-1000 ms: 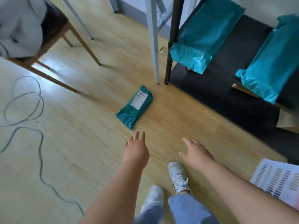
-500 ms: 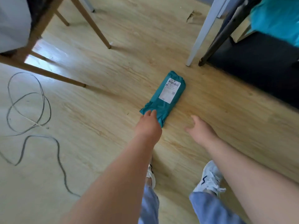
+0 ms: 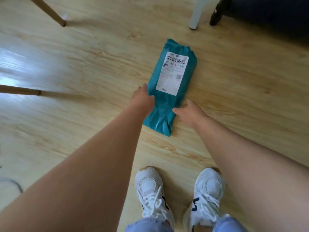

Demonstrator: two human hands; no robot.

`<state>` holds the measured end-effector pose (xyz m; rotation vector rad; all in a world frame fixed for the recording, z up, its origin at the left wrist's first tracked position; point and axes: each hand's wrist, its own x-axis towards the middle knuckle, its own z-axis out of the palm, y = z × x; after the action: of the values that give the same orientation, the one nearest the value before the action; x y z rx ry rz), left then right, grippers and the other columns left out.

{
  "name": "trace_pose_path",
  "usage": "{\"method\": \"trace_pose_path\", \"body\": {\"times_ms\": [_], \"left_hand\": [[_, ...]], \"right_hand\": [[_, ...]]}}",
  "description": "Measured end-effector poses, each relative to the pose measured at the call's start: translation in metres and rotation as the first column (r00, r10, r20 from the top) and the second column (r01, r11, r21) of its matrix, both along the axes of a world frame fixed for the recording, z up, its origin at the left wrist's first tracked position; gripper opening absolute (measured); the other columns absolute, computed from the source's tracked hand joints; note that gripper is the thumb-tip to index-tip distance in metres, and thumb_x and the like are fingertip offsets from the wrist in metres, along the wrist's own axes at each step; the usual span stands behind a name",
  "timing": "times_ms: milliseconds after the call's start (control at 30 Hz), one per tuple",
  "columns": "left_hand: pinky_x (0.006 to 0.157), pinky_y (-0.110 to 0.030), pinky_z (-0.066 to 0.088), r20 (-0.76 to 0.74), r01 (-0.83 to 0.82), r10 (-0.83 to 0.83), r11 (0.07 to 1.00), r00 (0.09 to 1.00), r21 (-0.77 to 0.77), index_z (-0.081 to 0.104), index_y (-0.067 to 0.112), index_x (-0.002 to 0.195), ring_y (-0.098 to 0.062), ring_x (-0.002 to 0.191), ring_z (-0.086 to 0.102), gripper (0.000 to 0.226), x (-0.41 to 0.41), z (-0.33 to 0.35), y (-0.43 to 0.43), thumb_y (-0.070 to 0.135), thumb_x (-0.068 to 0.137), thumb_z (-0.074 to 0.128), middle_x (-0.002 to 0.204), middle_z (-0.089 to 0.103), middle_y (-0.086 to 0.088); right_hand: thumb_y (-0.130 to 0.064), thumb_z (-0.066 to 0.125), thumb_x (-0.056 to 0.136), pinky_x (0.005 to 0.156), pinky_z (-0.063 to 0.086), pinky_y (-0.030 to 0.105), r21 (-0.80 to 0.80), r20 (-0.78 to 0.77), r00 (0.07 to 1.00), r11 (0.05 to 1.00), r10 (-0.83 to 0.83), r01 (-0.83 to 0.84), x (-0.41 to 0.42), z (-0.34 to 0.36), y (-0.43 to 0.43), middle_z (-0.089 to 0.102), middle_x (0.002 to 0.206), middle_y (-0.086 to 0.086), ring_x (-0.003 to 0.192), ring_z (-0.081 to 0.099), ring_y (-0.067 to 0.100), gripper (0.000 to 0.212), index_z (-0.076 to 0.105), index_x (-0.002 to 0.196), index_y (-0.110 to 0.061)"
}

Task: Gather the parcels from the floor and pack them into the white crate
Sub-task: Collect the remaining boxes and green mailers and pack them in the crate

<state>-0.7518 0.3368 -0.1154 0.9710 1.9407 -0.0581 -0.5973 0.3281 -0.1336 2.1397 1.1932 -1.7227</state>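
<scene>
A pale wood-laminate floor fills the view, with slanted wooden chair legs towards its upper left corner and a white furniture leg beside a black one towards its upper right. The teal plastic mailer parcel, its white shipping label facing up, lies flat near the middle of the floor, just ahead of the person's white trainers.

The left hand rests against the parcel's left edge. Its fingers are hidden behind the back of the hand, so I cannot tell whether they have closed on the plastic. The right hand is spread wide at the parcel's lower right edge, its thumb touching or almost touching the wrinkled plastic and holding nothing.

The task looks barely started for this parcel: it is still down on the floor, not lifted, and the white crate is out of view, so how much is already packed cannot be judged. Grasping, lifting and carrying it to the crate all remain.

Half a second ago only the left hand had reached the parcel's near corner, and the right hand hovered well apart from it. Now both hands flank it, and the view has dropped closer over it.
</scene>
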Motion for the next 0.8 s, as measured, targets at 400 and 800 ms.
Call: {"method": "trace_pose_path", "body": {"times_ms": [400,800], "left_hand": [[0.072,-0.037,0.054,0.14,-0.271,0.276,0.961,0.951,-0.056,0.071,0.014,0.091,-0.035,0.077,0.066,0.009,0.056,0.047,-0.029,0.014,0.087,0.063,0.088,0.07,-0.017],[0.059,-0.027,0.042,0.077,0.039,-0.035,0.998,0.996,-0.05,0.059,0.011,0.099,-0.02,0.07,0.059,0.031,0.155,0.233,-0.061,0.038,0.086,0.066,0.081,0.064,-0.001]], "right_hand": [[-0.014,0.059,0.086,0.082,0.055,0.044,0.076,-0.073,0.987,0.986,-0.143,0.149,0.014,0.048,-0.028,0.071,0.099,0.01,0.089,0.066,0.031,0.016,0.067,0.1,-0.015],[-0.003,0.062,0.085,0.066,0.045,0.03,0.123,-0.044,0.896,0.887,-0.443,0.444,0.138,0.242,-0.098,0.065,0.084,0.004,0.078,0.061,0.025,0.014,0.065,0.089,-0.017]]}}
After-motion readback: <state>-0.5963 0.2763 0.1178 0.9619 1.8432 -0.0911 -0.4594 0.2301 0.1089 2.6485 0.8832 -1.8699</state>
